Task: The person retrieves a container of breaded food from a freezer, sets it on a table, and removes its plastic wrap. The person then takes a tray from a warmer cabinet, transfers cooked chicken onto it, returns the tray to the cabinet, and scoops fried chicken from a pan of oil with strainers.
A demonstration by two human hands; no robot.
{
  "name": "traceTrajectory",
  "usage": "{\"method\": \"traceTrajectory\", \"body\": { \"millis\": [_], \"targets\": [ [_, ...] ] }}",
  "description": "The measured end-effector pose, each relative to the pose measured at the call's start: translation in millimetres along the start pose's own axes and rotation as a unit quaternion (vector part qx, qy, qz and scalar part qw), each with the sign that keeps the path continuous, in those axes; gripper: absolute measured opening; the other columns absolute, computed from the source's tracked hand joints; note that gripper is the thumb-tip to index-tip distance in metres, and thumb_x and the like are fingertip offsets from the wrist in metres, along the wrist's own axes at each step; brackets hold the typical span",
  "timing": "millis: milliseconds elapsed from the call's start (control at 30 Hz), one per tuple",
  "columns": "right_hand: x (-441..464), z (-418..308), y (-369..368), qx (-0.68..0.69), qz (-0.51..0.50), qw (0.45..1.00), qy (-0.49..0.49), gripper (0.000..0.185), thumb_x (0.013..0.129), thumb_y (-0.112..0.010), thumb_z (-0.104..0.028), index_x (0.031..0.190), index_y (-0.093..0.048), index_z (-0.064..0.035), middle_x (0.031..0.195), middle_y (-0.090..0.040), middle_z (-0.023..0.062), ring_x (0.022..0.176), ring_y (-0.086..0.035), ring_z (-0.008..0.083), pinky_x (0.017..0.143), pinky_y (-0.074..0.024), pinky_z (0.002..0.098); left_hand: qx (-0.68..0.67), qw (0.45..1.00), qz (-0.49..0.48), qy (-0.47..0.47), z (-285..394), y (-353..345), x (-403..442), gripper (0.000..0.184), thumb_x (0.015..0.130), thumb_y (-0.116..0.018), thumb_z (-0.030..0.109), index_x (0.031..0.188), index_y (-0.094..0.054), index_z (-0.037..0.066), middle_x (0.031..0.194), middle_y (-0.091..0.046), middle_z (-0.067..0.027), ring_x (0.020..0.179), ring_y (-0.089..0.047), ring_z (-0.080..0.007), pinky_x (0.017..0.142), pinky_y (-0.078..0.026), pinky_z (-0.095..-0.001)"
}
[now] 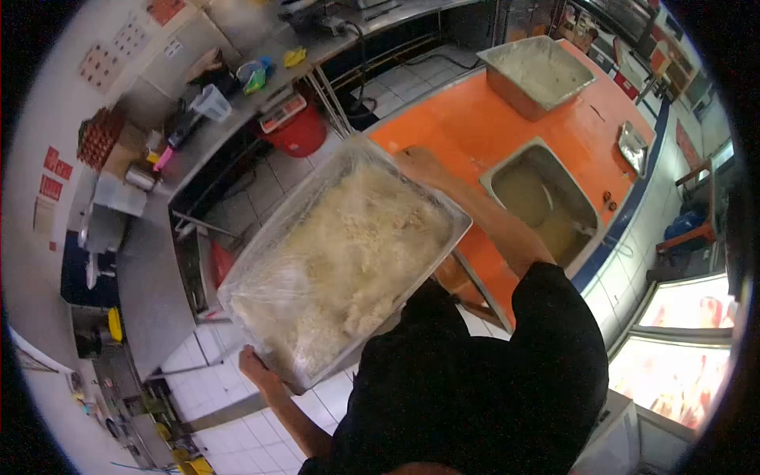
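Note:
A large rectangular tray (464, 224), filled with a pale crumbly food (364, 245) under clear plastic film, is held up in front of my body. My left hand (257, 368) grips its near left corner, with the fingers partly hidden at the edge. At the far right side of the tray, my right hand (416, 165) holds the rim; its fingertips are hard to make out. The tray is tilted in the view and hangs over the floor, beside the orange table.
On the orange table (443, 119) stand a deep metal pan (526, 99), a pan of cloudy liquid (546, 198) and a small metal tray (632, 148). A red bucket (299, 134) sits by the steel counter (162, 293). A lit display case (673, 372) is at the right.

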State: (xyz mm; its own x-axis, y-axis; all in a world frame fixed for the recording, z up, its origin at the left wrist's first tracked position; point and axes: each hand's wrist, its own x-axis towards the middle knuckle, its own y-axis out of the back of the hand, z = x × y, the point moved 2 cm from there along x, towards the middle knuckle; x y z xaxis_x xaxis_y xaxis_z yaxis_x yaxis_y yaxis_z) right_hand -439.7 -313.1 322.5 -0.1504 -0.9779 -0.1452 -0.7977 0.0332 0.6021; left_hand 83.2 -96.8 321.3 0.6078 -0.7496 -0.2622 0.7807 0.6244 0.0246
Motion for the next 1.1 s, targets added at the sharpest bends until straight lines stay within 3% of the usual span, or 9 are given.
{"method": "traceTrajectory", "body": {
  "millis": [100, 167, 200, 300, 433, 533, 700, 933, 1100],
  "targets": [
    [87.3, 10.7, 22.8, -0.132, 0.095, 0.974, 0.156, 0.044, 0.091, -0.042, -0.031, 0.078, -0.061, 0.0057, 0.077, -0.064, 0.0254, 0.073, -0.065, 0.0341, 0.066, -0.0505, 0.0490, -0.103, 0.994, -0.029, 0.038, 12.6, -81.8, 34.0, 0.015, 0.078, -0.051, 0.020, 0.080, -0.057, 0.006, 0.076, -0.055, -0.0057, 0.073, -0.052, -0.0206, 0.066, -0.041, -0.0387],
    [131.9, 27.6, 44.8, -0.142, 0.072, 0.980, 0.119, 0.049, 0.091, -0.039, -0.037, 0.088, -0.064, 0.0049, 0.091, -0.065, 0.0274, 0.090, -0.064, 0.0373, 0.079, -0.0468, 0.0467, 0.184, 0.940, -0.115, -0.262, -6.3, -113.7, 75.8, 0.016, 0.077, -0.051, 0.018, 0.083, -0.058, 0.006, 0.073, -0.054, -0.0062, 0.068, -0.050, -0.0223, 0.062, -0.040, -0.0405],
    [141.7, 31.3, 56.1, -0.144, 0.062, 0.981, 0.113, 0.049, 0.091, -0.039, -0.037, 0.088, -0.064, 0.0049, 0.091, -0.065, 0.0274, 0.090, -0.064, 0.0373, 0.079, -0.0468, 0.0467, 0.015, 0.987, -0.110, -0.117, -24.2, -138.2, 99.2, 0.011, 0.077, -0.051, 0.018, 0.076, -0.056, 0.008, 0.068, -0.050, -0.0038, 0.063, -0.048, -0.0200, 0.056, -0.037, -0.0377],
    [175.2, 48.7, 108.2, -0.028, 0.033, 0.997, -0.058, 0.047, 0.089, -0.040, -0.035, 0.091, -0.065, 0.0050, 0.096, -0.065, 0.0288, 0.094, -0.064, 0.0406, 0.082, -0.0470, 0.0479, 0.014, 0.984, -0.179, 0.015, -33.8, -210.8, 133.9, 0.017, 0.080, -0.054, 0.022, 0.068, -0.054, 0.011, 0.066, -0.050, -0.0015, 0.060, -0.053, -0.0148, 0.050, -0.042, -0.0323],
    [208.2, 132.2, 144.4, -0.193, 0.122, 0.973, -0.009, 0.045, 0.088, -0.042, -0.034, 0.088, -0.065, 0.0050, 0.089, -0.065, 0.0282, 0.087, -0.065, 0.0431, 0.080, -0.0490, 0.0496, 0.034, 0.982, -0.181, 0.033, -10.1, -332.2, 109.8, 0.020, 0.078, -0.052, 0.017, 0.061, -0.041, 0.012, 0.059, -0.040, 0.0006, 0.055, -0.041, -0.0116, 0.050, -0.033, -0.0270],
    [217.5, 159.4, 182.2, -0.174, 0.162, 0.963, -0.129, 0.044, 0.088, -0.041, -0.033, 0.087, -0.066, 0.0037, 0.091, -0.065, 0.0291, 0.088, -0.064, 0.0426, 0.080, -0.0496, 0.0499, 0.099, 0.964, -0.220, 0.113, -21.6, -394.9, 106.6, 0.019, 0.078, -0.051, 0.015, 0.061, -0.041, 0.012, 0.058, -0.041, 0.0005, 0.051, -0.042, -0.0117, 0.046, -0.035, -0.0270],
    [229.1, 194.4, 230.1, -0.226, 0.279, 0.918, -0.171, 0.041, 0.088, -0.049, -0.035, 0.092, -0.067, 0.0017, 0.094, -0.067, 0.0250, 0.093, -0.064, 0.0433, 0.079, -0.0515, 0.0503, 0.142, 0.886, -0.398, 0.193, -33.9, -462.5, 87.8, 0.007, 0.079, -0.051, 0.010, 0.076, -0.049, 0.004, 0.069, -0.055, -0.0092, 0.061, -0.061, -0.0237, 0.056, -0.057, -0.0427],
    [105.8, 86.1, 195.4, -0.284, 0.393, 0.871, -0.076, 0.037, 0.089, -0.058, -0.028, 0.114, -0.058, -0.0013, 0.109, -0.062, 0.0220, 0.100, -0.060, 0.0395, 0.083, -0.0504, 0.0469, 0.103, 0.788, -0.564, 0.227, -29.4, -529.5, 76.2, 0.017, 0.087, -0.044, 0.006, 0.101, -0.049, -0.001, 0.098, -0.059, -0.0155, 0.086, -0.065, -0.0273, 0.076, -0.059, -0.0396],
    [-62.2, -35.7, 105.2, -0.128, 0.464, 0.854, -0.196, 0.027, 0.086, -0.063, -0.020, 0.106, -0.062, -0.0017, 0.105, -0.064, 0.0201, 0.097, -0.063, 0.0355, 0.082, -0.0506, 0.0427, 0.072, 0.686, -0.716, 0.109, -60.6, -533.7, 105.3, 0.029, 0.091, -0.056, 0.019, 0.111, -0.052, -0.001, 0.102, -0.061, -0.0154, 0.093, -0.066, -0.0271, 0.084, -0.057, -0.0380]
  ]
}}
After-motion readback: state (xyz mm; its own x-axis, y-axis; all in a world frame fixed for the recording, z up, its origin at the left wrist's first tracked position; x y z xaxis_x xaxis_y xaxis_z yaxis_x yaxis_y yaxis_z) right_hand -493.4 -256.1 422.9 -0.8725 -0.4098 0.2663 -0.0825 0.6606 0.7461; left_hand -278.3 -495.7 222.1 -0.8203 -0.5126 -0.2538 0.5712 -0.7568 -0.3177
